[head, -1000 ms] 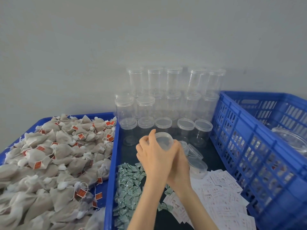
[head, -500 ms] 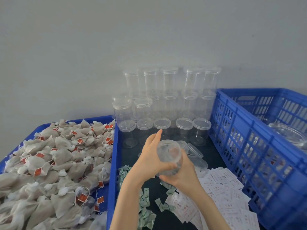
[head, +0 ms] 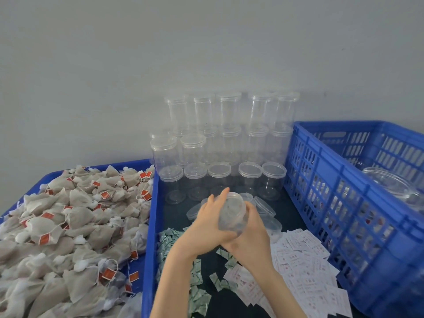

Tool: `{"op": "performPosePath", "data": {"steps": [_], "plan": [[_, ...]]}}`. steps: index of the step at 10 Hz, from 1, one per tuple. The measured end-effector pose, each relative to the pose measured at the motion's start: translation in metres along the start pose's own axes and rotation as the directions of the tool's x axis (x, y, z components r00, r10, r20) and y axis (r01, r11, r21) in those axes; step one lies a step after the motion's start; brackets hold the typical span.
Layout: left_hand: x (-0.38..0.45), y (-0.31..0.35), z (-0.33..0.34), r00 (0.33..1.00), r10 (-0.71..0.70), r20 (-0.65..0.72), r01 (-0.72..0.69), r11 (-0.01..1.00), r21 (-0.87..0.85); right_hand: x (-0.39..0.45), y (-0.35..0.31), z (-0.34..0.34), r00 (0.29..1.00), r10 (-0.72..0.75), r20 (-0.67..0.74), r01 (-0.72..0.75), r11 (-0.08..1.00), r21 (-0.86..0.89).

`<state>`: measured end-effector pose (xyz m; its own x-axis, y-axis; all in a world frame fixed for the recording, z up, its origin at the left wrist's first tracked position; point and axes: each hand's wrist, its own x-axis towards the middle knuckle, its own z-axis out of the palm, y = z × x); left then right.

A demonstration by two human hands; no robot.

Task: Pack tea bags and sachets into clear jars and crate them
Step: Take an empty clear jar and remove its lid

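I have both hands, left (head: pixel 206 222) and right (head: pixel 251 228), curled round one clear jar (head: pixel 232 213) in front of the jar stack (head: pixel 227 143). It looks light, slick and thin-walled. I'd grip the body, not the rim.

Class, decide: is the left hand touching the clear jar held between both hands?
Touching. The head view shows the left hand wrapped against the clear jar, no gap visible.
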<state>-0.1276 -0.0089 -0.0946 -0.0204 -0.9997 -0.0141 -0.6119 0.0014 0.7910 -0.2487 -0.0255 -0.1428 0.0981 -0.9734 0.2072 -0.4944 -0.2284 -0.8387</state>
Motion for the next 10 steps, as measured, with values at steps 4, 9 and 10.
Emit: {"op": "performPosePath", "data": {"steps": [4, 9, 10], "plan": [[0.006, -0.007, 0.027, 0.95, -0.017, -0.311, -0.018, 0.994, -0.112, 0.0, 0.01, -0.001, 0.997, -0.049, 0.065, 0.045, 0.997, 0.055], [-0.005, -0.005, 0.016, 0.971, 0.028, -0.237, -0.069, 0.984, -0.167, -0.001, 0.017, 0.006, 0.998, -0.025, 0.051, 0.016, 0.987, 0.163], [-0.01, -0.017, 0.0, 0.991, 0.126, -0.043, -0.132, 0.957, -0.257, 0.0, 0.021, 0.005, 0.997, -0.029, 0.075, 0.017, 0.986, 0.163]]}}
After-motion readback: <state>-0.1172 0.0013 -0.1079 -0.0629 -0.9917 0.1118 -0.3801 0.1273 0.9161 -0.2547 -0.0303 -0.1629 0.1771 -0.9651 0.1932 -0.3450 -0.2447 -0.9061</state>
